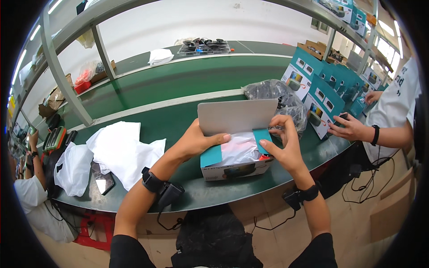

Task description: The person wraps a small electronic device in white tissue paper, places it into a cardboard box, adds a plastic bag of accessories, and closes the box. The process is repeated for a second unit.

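A small product box (214, 173) stands on the green bench in front of me, with its grey-backed lid (237, 115) raised. Inside lies something wrapped in thin white plastic (240, 149), with a bit of orange-red at its right corner; what it is stays hidden. My left hand (196, 142) grips the box's left side, thumb over the teal left flap (211, 156). At the right side my right hand (286, 144) has its thumb against the teal right flap (262, 139), its fingers curled behind the edge.
White foam sheets (125, 147), a white plastic bag (73, 169) and a phone (103, 180) lie to the left. Clear bags of dark parts (268, 91) sit behind the box. Teal boxes (321, 107) stand at the right, where a co-worker's hand (351, 128) touches one.
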A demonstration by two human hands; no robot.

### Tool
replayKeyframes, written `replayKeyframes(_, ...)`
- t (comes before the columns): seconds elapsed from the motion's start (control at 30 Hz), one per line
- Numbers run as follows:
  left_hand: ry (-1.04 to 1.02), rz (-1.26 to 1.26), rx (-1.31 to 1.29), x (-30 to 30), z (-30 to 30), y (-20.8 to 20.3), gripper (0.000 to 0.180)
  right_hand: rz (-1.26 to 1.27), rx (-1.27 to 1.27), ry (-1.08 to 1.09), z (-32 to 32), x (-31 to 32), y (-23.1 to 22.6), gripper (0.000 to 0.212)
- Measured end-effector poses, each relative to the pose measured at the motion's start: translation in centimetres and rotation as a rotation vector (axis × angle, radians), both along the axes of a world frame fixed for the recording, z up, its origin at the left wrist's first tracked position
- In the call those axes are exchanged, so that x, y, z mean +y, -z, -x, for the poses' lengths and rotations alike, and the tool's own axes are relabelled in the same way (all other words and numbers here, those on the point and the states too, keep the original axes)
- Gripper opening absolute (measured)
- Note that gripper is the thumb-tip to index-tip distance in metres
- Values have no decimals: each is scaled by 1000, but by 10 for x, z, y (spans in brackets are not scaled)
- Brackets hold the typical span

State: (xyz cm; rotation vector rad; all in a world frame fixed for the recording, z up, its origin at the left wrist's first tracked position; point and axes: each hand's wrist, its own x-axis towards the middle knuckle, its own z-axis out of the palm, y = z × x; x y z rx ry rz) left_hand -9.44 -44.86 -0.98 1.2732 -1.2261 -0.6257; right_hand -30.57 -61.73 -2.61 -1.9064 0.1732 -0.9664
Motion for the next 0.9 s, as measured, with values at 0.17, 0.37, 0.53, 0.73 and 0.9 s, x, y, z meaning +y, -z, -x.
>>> replayKeyframes(0.17,137,223,-214,-2,-12,1,36,-24,-100,-290,-5,-16,4,63)
replayKeyframes(0.37,23,314,-627,11,3,-15,45,122,-68,-182,-2,-7,-8,30)
replayKeyframes(0.53,194,198,-739,21,-3,-17,52,400,-15,-260,7,-12,-21,40)
replayKeyframes(0.73,136,149,-860,35,7,-12,49,490,98,-141,19,8,-19,51)
replayKeyframes(0.9,82,165,-815,35,10,-9,48,608,111,-33,17,17,-25,50)
